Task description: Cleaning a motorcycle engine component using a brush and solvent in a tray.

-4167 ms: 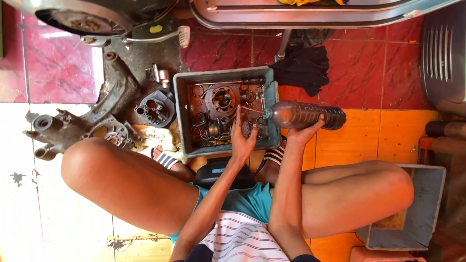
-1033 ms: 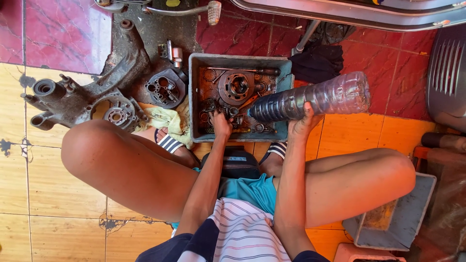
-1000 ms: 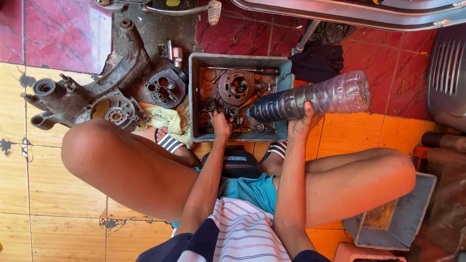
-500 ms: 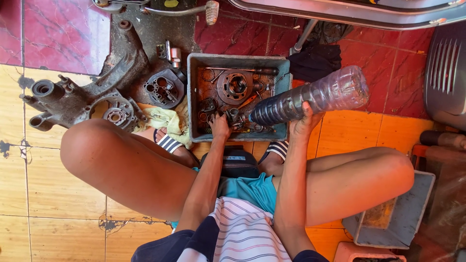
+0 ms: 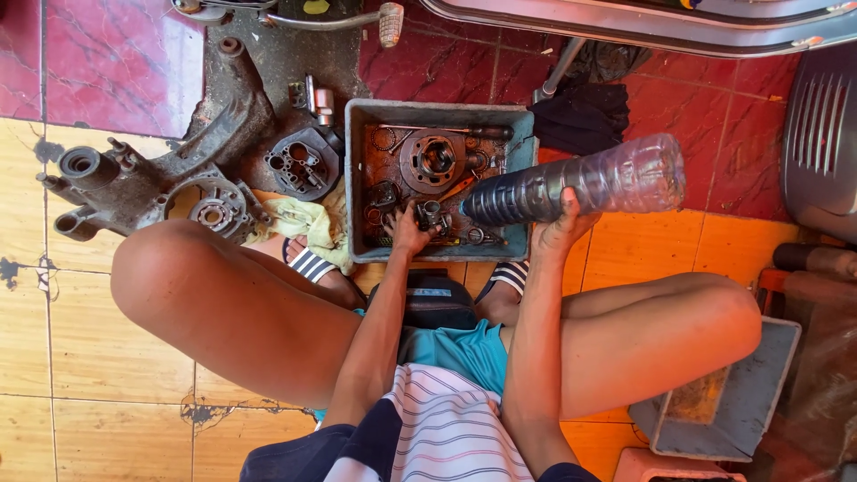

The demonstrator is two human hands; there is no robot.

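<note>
A grey plastic tray point(image 5: 359, 178) on the tiled floor point(image 5: 89, 357) holds rusty, oily engine parts, among them a round cylinder piece point(image 5: 432, 159) near its far side. The left hand point(image 5: 409, 234) reaches over the tray's near rim, its fingers closed in a pinch around a small metal part point(image 5: 432, 215) kept above the tray, apparently so liquid falls back inside. The right hand point(image 5: 558, 234) cups a clear plastic bottle point(image 5: 576, 186) from beneath, fingers curled up around its body; the bottle lies tilted with its dark lower end and neck aimed into the tray beside that part, its base outside the tray's right wall. Left of the tray rest a grimy engine casing point(image 5: 170, 178) and a yellowish rag point(image 5: 299, 221).
</note>
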